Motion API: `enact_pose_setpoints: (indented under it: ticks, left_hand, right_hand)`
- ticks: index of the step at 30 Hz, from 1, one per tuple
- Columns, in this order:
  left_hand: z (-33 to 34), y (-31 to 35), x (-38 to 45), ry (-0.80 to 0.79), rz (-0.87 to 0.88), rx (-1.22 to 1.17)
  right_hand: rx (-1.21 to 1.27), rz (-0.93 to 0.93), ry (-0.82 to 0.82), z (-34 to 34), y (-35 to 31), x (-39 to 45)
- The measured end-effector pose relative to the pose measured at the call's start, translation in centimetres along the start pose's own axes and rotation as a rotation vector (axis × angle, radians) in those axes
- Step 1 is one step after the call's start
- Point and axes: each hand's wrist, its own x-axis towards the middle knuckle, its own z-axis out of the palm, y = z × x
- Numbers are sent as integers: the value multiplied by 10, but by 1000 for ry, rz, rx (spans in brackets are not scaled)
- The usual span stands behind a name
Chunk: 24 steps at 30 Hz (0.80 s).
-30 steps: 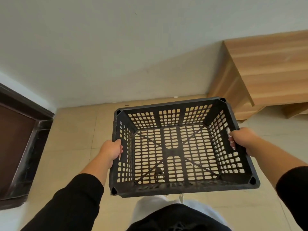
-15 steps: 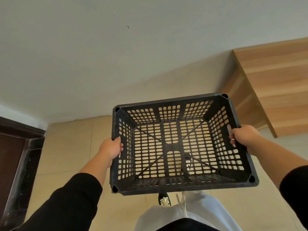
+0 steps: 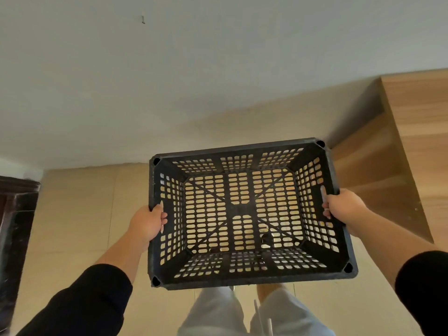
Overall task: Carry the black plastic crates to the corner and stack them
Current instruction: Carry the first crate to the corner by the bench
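One black plastic crate (image 3: 242, 278) with perforated walls and floor hangs in the air in front of me, empty and roughly level. My left hand (image 3: 148, 223) grips its left rim, thumb inside the wall. On the opposite rim my right hand (image 3: 344, 206) holds it the same way. The beige tiled floor shows through the crate's holes. No other crate is in view.
A white wall (image 3: 169, 81) fills the upper half and meets the tiled floor (image 3: 80, 209) just beyond the crate. A wooden cabinet (image 3: 412, 146) stands at the right against the wall. A dark door frame (image 3: 17, 214) runs down the left edge. My legs show below the crate.
I have come closer to the wall with the crate; the wall fills more of the view, the wooden cabinet has slid right and the door frame further left. Both grips are unchanged.
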Motion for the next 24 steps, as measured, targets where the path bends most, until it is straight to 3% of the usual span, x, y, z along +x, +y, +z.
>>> enact_pose_setpoints:
  ticks: [14, 24]
  left_hand:
    - [144, -34, 241, 6, -70, 20]
    - [218, -61, 362, 26, -70, -4]
  right_hand:
    - [44, 119, 65, 136, 14, 234]
    - [89, 104, 95, 209, 28, 357]
